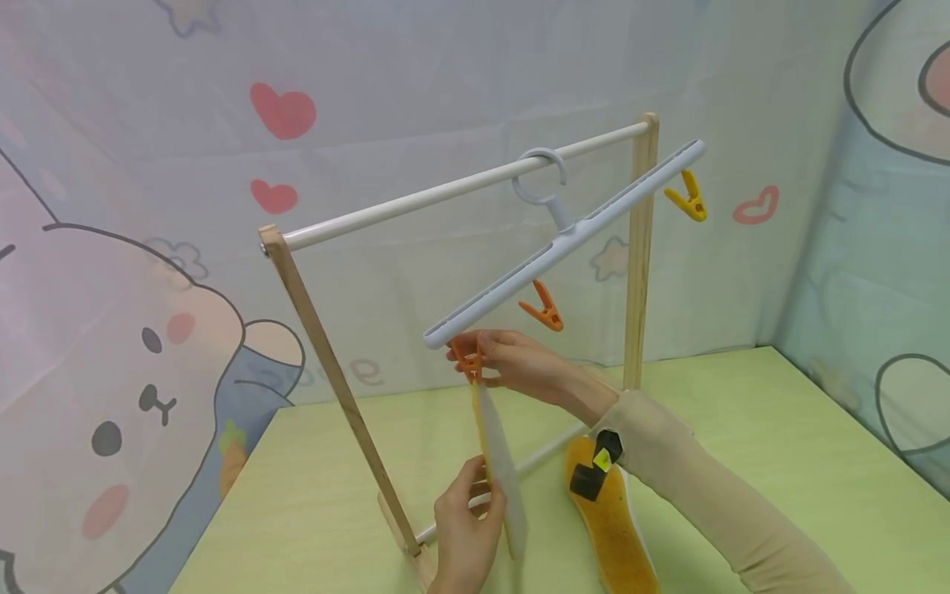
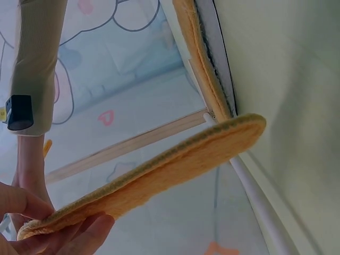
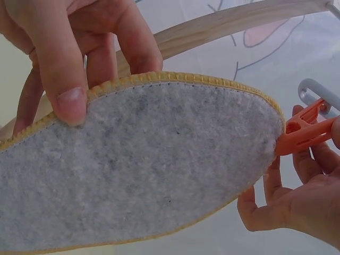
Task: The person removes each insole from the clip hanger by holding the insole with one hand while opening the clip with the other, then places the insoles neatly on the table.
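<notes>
A grey-backed insole with a fuzzy yellow face (image 1: pixel 500 462) hangs upright under the near end of a light-blue hanger (image 1: pixel 512 285). My left hand (image 1: pixel 469 524) pinches it by the edge, thumb on the grey side in the right wrist view. At its upper tip sits an orange clip (image 3: pixel 305 130), its jaws meeting the edge. With thumb and fingers, my right hand (image 1: pixel 519 363) pinches that clip's handles just below the hanger. Farther along the hanger dangle another orange clip (image 1: pixel 545 309) and a yellow clip (image 1: pixel 690 198), both holding nothing.
The hanger hooks over the white rod (image 1: pixel 416 200) of a wooden-sided rack (image 1: pixel 334 363). A second yellow insole (image 1: pixel 612 520) lies on the pale green table (image 1: pixel 742 462) under my right forearm. A printed cloth backdrop (image 1: pixel 416 99) stands behind and at the sides.
</notes>
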Action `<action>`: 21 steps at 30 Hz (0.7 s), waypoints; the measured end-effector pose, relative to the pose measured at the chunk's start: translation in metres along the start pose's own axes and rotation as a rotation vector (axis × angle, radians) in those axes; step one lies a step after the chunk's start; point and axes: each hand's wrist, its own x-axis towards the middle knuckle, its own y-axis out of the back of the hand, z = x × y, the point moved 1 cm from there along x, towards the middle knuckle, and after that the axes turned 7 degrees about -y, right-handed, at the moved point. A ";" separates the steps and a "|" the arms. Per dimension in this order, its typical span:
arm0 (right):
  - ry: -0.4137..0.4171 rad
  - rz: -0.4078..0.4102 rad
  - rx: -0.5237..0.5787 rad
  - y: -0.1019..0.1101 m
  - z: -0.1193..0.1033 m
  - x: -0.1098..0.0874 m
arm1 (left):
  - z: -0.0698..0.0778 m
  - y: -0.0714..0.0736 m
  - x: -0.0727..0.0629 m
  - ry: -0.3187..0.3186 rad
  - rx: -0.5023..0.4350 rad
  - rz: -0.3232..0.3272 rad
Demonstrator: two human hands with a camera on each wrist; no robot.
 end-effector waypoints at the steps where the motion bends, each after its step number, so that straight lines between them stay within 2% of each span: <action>1: -0.004 0.000 0.003 0.000 0.000 0.000 | 0.000 0.000 0.000 -0.001 0.004 0.001; 9: -0.034 0.010 0.025 -0.001 0.000 0.002 | -0.001 -0.001 -0.001 0.000 0.007 0.005; 21: -0.030 -0.012 0.046 -0.003 -0.002 0.002 | 0.003 -0.001 -0.002 -0.007 0.027 0.022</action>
